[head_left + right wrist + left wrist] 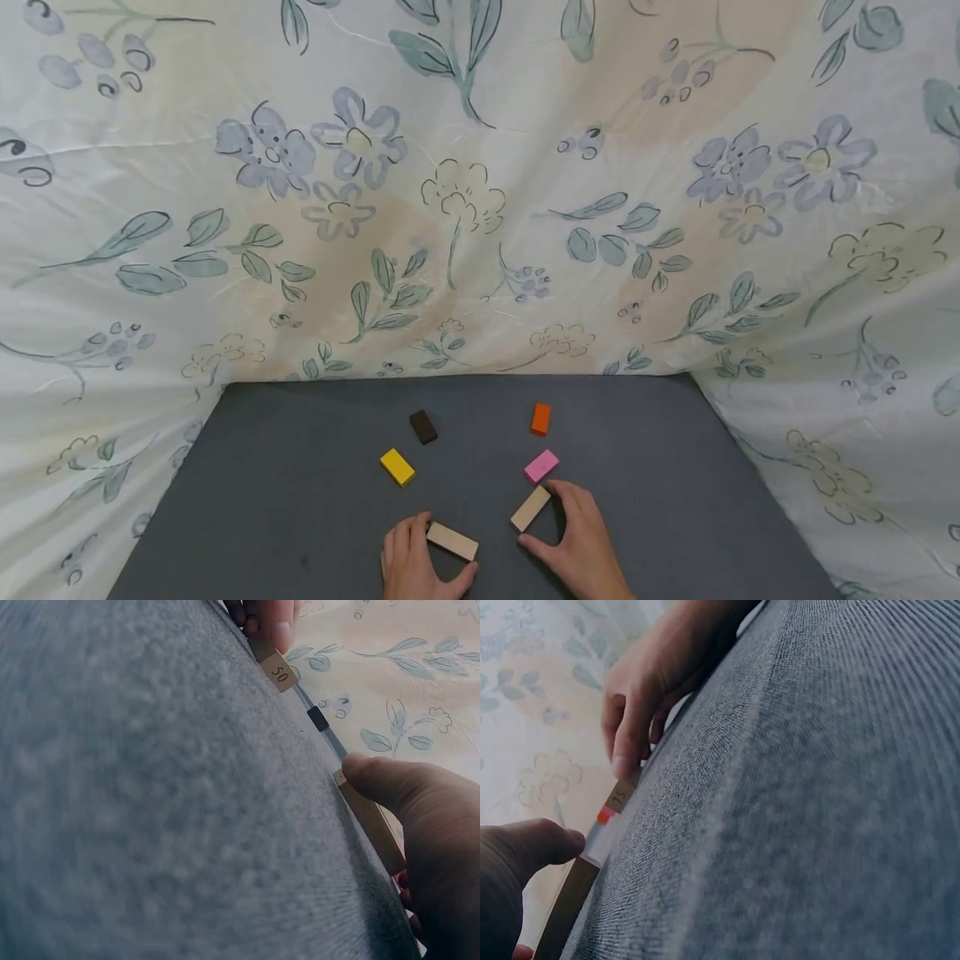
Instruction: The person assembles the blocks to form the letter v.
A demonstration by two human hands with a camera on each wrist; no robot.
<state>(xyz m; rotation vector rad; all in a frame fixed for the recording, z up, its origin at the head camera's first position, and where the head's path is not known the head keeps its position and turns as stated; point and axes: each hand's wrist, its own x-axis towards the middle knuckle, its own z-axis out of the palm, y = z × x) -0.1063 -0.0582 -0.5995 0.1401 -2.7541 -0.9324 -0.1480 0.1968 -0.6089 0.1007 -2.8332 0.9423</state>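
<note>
Left hand (pixel 411 567): at the near edge of the view, thumb and fingers set apart, pinching a block between its two ends.
Left plain block (pixel 452 542): pale wood, flat on the grey surface (pixel 315 508), slanting; its end reads "50" in the right wrist view.
Right hand (pixel 583 542): thumb and index finger spread, likewise pinching a block end to end.
Right plain block (pixel 530 509): pale wood, lying on the surface, slanted the opposite way, well apart from its counterpart; end marking hard to read.
Pink block (pixel 541 466): just beyond the right plain block.
Orange block (pixel 541 419): farther back, beyond the pink.
Yellow block (pixel 397 467): beyond the left hand.
Dark brown block (pixel 423 427): behind the yellow, slightly rightward.
Floral cloth (pixel 461 317): hanging behind the surface and along both sides.
</note>
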